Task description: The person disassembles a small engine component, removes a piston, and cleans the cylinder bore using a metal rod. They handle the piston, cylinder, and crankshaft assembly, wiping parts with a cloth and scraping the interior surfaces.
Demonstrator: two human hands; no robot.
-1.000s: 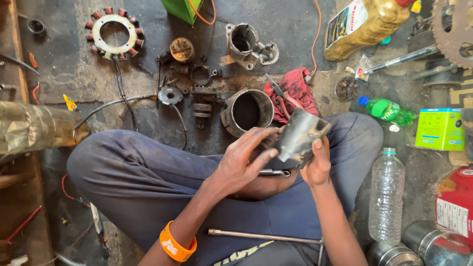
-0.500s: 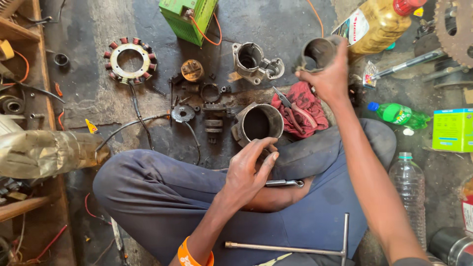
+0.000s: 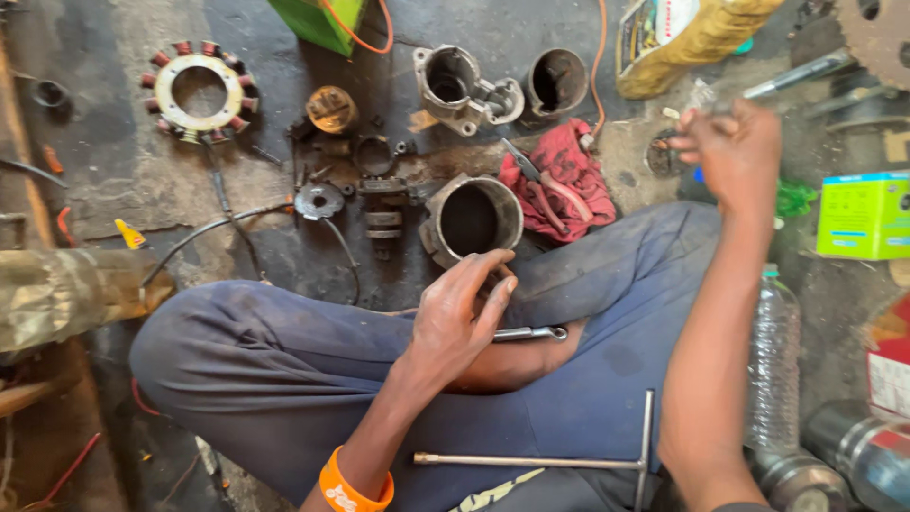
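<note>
Down on the oily workshop floor (image 3: 114,180) sits a person cross-legged in dark blue trousers, parts spread out in front of the knees. Their left hand (image 3: 462,318) rests on the lap with the fingers loosely curled; it seems to touch a thin ring, but I cannot tell whether the grip truly holds it. Just beside that hand lies a small chrome tool (image 3: 529,334) on the trouser leg. The right hand (image 3: 730,152) is stretched out far toward the right side of the floor, fingers bunched narrow above small bits near a green bottle (image 3: 794,199); what it pinches, if anything, I cannot make out.

Straight ahead of the left hand stands an engine cylinder (image 3: 471,220), its bore facing up. Beside it, to the right, a red rag (image 3: 559,175) carries a pair of pliers (image 3: 537,185). Farther back lie a second metal casting (image 3: 460,87) and a dark cylindrical sleeve (image 3: 557,82). At the far left corner of the spread sits a stator ring (image 3: 197,87) with copper coils. A long T-handle wrench (image 3: 550,462) lies across the lap, near a clear plastic bottle (image 3: 775,370).
</note>
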